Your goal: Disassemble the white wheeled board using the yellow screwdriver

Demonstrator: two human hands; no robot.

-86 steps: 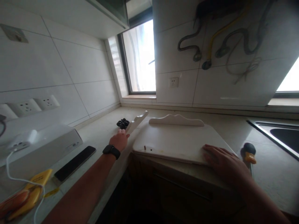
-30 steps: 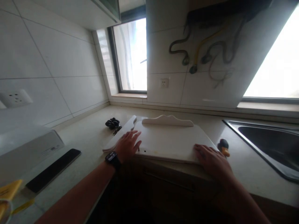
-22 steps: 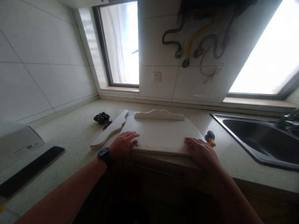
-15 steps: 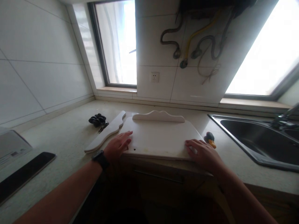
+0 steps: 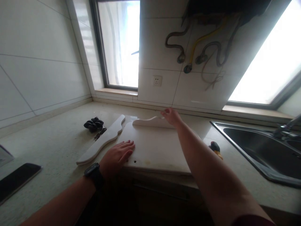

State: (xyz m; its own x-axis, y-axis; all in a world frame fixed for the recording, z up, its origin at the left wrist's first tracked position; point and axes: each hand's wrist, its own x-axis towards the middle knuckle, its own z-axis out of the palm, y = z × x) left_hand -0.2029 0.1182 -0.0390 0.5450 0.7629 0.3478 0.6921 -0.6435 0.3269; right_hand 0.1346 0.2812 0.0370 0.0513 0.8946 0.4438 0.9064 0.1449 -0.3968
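Note:
A flat white board (image 5: 152, 147) lies on the counter, with a small dark hole near its front left corner. Along its back edge stands an upright white wavy-edged panel (image 5: 150, 121). My left hand (image 5: 119, 154), a black watch at its wrist, rests flat on the board's left side, fingers stretched out. Reaching across the board, my right hand (image 5: 172, 116) has its fingers bent over the top edge of the upright panel. My right forearm hides the board's right part. A second wavy-edged white panel (image 5: 103, 141) lies left of the board.
Black clustered parts (image 5: 94, 124) and small dark hardware (image 5: 100, 133) lie beyond the loose panel. A dark phone-like slab (image 5: 20, 180) is at the left. A screwdriver-like tool (image 5: 215, 147) with a black and yellow handle lies near the metal sink (image 5: 244, 141).
My right hand has left the board's right front edge and moved forward to the top of the upright panel. My left hand stays on the board. The view has shifted slightly.

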